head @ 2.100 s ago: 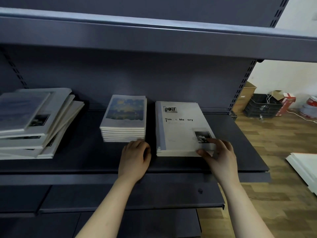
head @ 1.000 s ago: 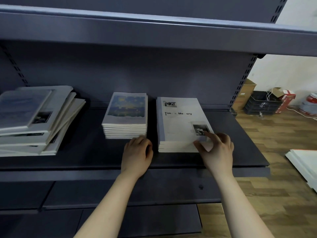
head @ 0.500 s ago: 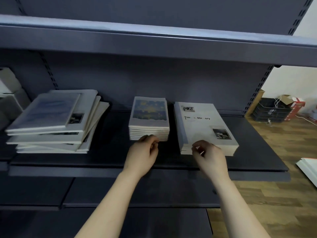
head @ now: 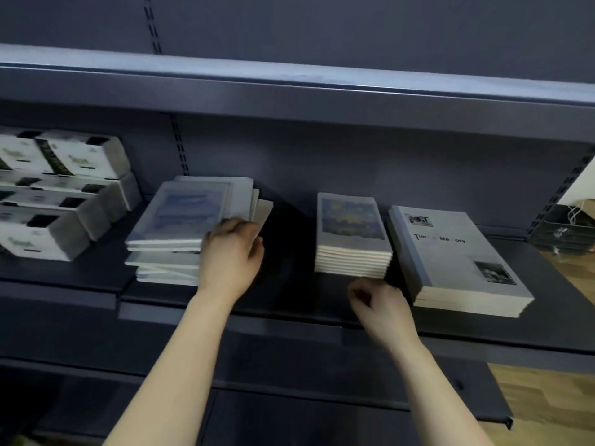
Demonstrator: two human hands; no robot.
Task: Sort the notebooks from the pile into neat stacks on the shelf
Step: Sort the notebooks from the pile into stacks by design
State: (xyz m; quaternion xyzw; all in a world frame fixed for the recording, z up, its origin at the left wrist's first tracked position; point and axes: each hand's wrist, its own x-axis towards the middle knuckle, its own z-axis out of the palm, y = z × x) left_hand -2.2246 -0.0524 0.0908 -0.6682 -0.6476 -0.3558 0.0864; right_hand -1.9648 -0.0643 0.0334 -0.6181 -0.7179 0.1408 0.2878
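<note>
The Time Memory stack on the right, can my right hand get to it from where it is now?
Probably yes. The right hand, curled and holding nothing, is over the front of the shelf, close to the near left corner of the Time Memory stack, and nothing lies between them.

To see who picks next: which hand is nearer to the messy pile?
Left. The left hand touches the right edge of the pile; the right hand is apart, before the small stack.
</note>
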